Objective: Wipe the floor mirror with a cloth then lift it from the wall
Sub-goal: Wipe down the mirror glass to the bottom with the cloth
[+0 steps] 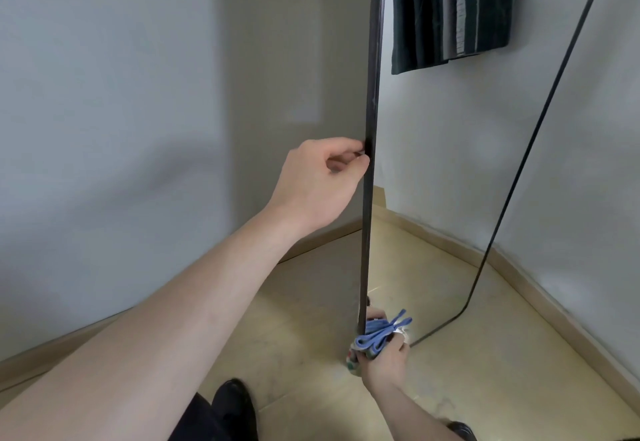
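Note:
The floor mirror (450, 180) stands tall with a thin black frame and rounded lower corners, its left edge turned toward me. My left hand (318, 180) pinches that left frame edge at mid height, thumb and fingers closed on it. Down at the mirror's lower left corner my right hand (382, 357) holds a bunched blue cloth (377, 333) against the bottom of the frame. The glass reflects a grey wall and a dark hanging garment (450, 10).
Grey walls (104, 128) meet in a corner just behind the mirror, with a beige skirting board (311, 243) along them. The floor (485, 371) is pale beige tile. My dark shoes (232, 402) stand close to the mirror's foot.

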Demonstrator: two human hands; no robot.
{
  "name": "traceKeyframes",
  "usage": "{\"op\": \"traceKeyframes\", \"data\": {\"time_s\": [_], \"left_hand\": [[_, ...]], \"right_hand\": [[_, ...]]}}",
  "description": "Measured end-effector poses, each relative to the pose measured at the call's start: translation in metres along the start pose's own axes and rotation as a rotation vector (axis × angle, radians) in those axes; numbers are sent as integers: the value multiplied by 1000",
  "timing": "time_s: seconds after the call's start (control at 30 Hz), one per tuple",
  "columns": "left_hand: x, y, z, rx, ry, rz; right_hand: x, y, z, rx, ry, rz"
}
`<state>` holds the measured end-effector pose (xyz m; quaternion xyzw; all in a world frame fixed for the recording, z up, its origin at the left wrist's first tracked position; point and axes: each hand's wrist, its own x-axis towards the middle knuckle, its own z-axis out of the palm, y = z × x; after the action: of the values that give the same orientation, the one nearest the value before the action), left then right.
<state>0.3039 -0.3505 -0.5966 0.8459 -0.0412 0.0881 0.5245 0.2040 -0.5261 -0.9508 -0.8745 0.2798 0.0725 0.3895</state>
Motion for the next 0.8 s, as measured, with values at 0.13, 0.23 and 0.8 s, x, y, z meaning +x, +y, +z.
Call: {"op": "traceKeyframes", "data": {"time_s": [0.13, 0.23, 0.8], "left_hand": [[4, 0, -1, 8, 7, 7], [5, 1, 0, 13, 7, 12], [-8, 13, 1, -12, 32, -51]], "right_hand": [[0, 1, 3, 102, -53, 71], [7, 16, 10, 199, -28, 72], [-35, -166, -87, 661, 227, -455]]}}
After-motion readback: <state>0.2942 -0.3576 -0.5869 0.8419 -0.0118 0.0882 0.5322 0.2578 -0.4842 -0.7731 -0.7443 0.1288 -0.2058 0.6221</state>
